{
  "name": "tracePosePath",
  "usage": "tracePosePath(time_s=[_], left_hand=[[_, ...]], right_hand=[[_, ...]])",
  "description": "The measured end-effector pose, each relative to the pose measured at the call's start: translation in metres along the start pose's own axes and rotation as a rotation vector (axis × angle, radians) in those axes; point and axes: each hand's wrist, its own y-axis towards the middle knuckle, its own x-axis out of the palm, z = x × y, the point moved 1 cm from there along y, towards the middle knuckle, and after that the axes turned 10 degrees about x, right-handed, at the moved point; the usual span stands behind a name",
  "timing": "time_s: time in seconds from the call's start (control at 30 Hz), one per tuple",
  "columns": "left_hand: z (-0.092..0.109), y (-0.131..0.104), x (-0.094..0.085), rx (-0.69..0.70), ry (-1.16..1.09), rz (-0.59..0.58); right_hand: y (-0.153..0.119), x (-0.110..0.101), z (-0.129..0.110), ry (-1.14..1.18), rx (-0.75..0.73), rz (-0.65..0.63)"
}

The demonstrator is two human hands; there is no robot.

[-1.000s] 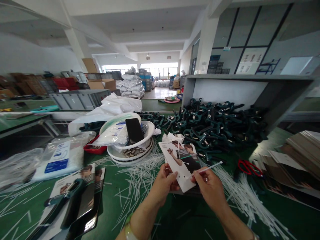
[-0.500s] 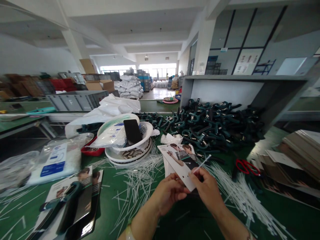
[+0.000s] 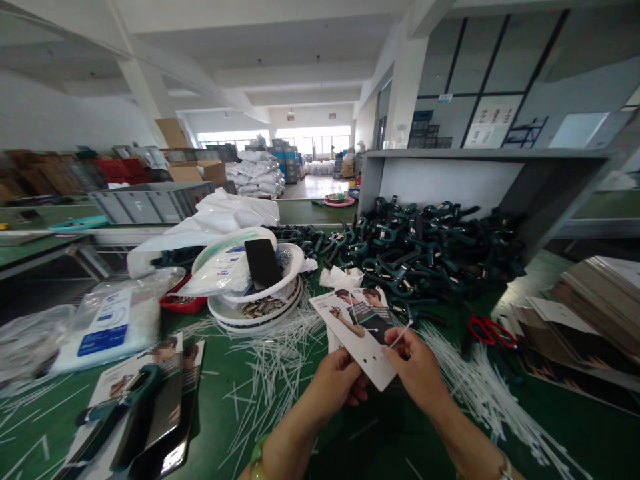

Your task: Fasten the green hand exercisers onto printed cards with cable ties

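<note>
A white printed card [image 3: 345, 330] with small punched holes is tilted up in front of me. My left hand [image 3: 336, 385] grips its lower left edge, fingers curled behind it. On the card's right side, my right hand [image 3: 416, 365] pinches a thin white cable tie [image 3: 403, 332] between thumb and fingers. Another white strip crosses the card's printed face, and its far end is hard to make out. More printed cards [image 3: 380, 297] lie just behind the held one. Loose cable ties [image 3: 490, 383] are heaped to the right of my right hand.
Dark green tools with black handles and springs [image 3: 415, 250] are piled before a grey bin [image 3: 500, 155]. Red-handled scissors [image 3: 493, 331] and card stacks [image 3: 575, 347] lie right. Left are stacked round trays [image 3: 253, 323], a phone [image 3: 263, 265] and a tool on cards [image 3: 135, 400].
My left hand has shifted its grip, with its fingers now further behind the card. The card and the cable tie have moved slightly; my right hand keeps its pinch.
</note>
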Motion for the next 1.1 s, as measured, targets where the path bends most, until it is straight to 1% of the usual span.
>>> tracePosePath(time_s=[0.07,0.1,0.13,0.23,0.27,0.3,0.33,0.4,0.43,0.47,0.53,0.6,0.67,0.73,0.8,0.9,1.0,1.1], left_hand=[[0.007,-0.003,-0.007,0.036,-0.023,0.035],[0.010,-0.004,-0.010,0.063,-0.046,0.050],[0.013,-0.005,-0.012,0.093,-0.082,0.068],[0.017,-0.005,-0.016,0.137,-0.242,0.125],[0.017,-0.005,-0.015,0.144,-0.303,0.139],[0.017,-0.005,-0.014,0.154,-0.358,0.149],[0.017,-0.004,-0.013,0.170,-0.400,0.160],[0.018,-0.004,-0.008,0.228,-0.452,0.193],[0.018,-0.004,-0.005,0.265,-0.467,0.215],[0.019,-0.004,-0.002,0.304,-0.477,0.231],[0.022,-0.004,0.004,0.389,-0.477,0.236],[0.025,-0.001,0.010,0.485,-0.448,0.192],[0.028,0.005,0.015,0.584,-0.398,0.129],[0.031,0.013,0.019,0.647,-0.332,0.103],[0.033,0.021,0.023,0.655,-0.268,0.137],[0.035,0.030,0.026,0.619,-0.211,0.184],[0.034,0.033,0.026,0.574,-0.199,0.147],[0.033,0.030,0.024,0.458,-0.234,0.088]], right_hand=[[0.002,-0.005,0.003,0.054,-0.025,0.101],[0.001,-0.007,0.004,0.031,-0.077,0.126],[-0.001,-0.009,0.005,-0.028,-0.154,0.118],[-0.011,-0.010,0.009,-0.311,-0.448,-0.018],[-0.014,-0.010,0.010,-0.396,-0.534,-0.038],[-0.017,-0.009,0.011,-0.464,-0.596,-0.022],[-0.018,-0.008,0.012,-0.514,-0.629,0.027],[-0.019,-0.007,0.013,-0.572,-0.642,0.158],[-0.018,-0.006,0.012,-0.577,-0.642,0.206],[-0.017,-0.006,0.010,-0.563,-0.647,0.226],[-0.016,-0.006,0.006,-0.484,-0.650,0.183],[-0.016,-0.007,0.002,-0.375,-0.617,0.127],[-0.016,-0.010,-0.002,-0.307,-0.557,0.114],[-0.017,-0.013,-0.006,-0.277,-0.522,0.108],[-0.017,-0.015,-0.009,-0.253,-0.505,0.089],[-0.016,-0.016,-0.011,-0.223,-0.486,0.080],[-0.015,-0.016,-0.009,-0.207,-0.459,0.092],[-0.014,-0.015,-0.007,-0.200,-0.429,0.102]])
